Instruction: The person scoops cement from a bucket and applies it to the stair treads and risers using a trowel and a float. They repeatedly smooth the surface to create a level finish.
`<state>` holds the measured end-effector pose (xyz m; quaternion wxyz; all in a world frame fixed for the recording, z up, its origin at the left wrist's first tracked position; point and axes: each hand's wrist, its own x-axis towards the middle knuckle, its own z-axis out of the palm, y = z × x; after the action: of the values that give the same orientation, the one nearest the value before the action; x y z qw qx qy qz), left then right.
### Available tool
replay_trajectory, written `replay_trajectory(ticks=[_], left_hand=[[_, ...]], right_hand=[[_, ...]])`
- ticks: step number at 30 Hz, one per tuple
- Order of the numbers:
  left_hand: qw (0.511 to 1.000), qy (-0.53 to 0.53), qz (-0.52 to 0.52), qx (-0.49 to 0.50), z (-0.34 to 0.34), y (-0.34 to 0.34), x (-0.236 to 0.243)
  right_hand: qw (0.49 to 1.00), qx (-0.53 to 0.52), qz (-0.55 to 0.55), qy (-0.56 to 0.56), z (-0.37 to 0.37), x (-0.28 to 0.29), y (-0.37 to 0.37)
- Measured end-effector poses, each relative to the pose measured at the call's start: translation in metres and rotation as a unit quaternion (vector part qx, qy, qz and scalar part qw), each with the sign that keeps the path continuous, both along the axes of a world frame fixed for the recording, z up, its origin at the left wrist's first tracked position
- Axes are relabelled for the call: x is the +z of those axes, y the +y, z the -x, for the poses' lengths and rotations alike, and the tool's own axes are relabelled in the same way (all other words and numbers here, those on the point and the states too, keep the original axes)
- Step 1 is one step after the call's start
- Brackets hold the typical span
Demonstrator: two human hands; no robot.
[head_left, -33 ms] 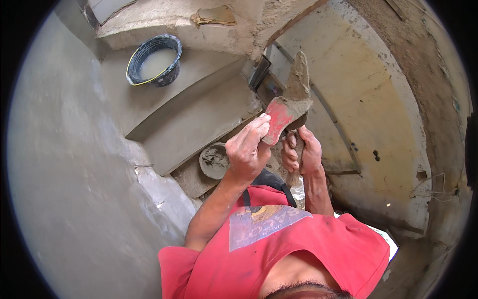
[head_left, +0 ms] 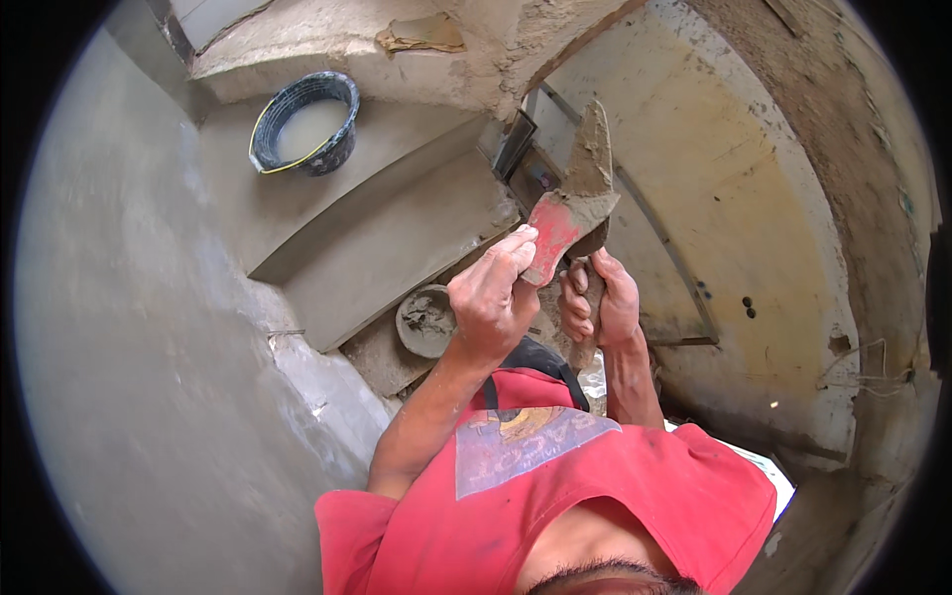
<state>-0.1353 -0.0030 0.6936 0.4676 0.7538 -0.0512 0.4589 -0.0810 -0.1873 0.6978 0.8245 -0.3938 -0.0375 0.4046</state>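
Nearest the camera, in front of the red shirt point(head_left: 595, 496), a mortar-caked trowel point(head_left: 580, 198) is held up between both hands. The right hand point(head_left: 603, 302) is clenched around the handle below the blade, while the fingers point(head_left: 516, 253) of the left hand point(head_left: 491, 297) are pinched on the red lower edge of the blade. If the blade is being wiped, it is judged best done with the handle gripped firmly and kept still, the left fingers drawn flat along the metal away from the edge, and the loosened mortar let fall toward the small round pan point(head_left: 426, 322) below rather than onto the steps. The trowel is seen as a pointed blade, red paint showing at its base, its upper part coated in grey, lumpy mortar, its tip raised toward the pale curved wall point(head_left: 754, 198). Farther off, freshly plastered grey steps point(head_left: 397, 238) are seen, and beyond them a black bucket point(head_left: 302, 124) of pale liquid is set on a landing.
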Motion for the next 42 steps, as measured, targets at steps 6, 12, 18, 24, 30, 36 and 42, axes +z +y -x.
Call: replay_trajectory(ticks=[6,12,18,24,30,36,42], left_hand=[[0.999,-0.035,-0.011,0.018,-0.029,-0.004,0.018],[0.996,-0.079,-0.022,0.029,-0.053,0.007,0.030],[0.970,-0.187,-0.143,0.057,-0.075,0.053,0.051],[0.924,-0.219,-0.311,0.040,-0.067,0.093,0.080],[0.897,-0.245,-0.367,0.005,-0.057,0.082,0.104],[0.897,-0.241,-0.370,0.001,-0.050,0.080,0.112],[0.895,-0.262,-0.362,-0.010,-0.050,0.068,0.116]], right_hand=[[0.998,-0.019,0.049,-0.041,0.009,0.011,0.001],[0.998,0.002,0.032,-0.052,0.016,0.005,-0.008],[0.935,-0.040,0.234,-0.262,0.030,0.012,-0.044],[0.492,-0.300,0.503,-0.644,0.031,0.078,-0.104],[0.200,-0.237,0.593,-0.743,0.033,0.132,-0.129],[0.203,-0.236,0.581,-0.752,0.051,0.151,-0.131],[0.209,-0.244,0.578,-0.750,0.037,0.147,-0.128]])
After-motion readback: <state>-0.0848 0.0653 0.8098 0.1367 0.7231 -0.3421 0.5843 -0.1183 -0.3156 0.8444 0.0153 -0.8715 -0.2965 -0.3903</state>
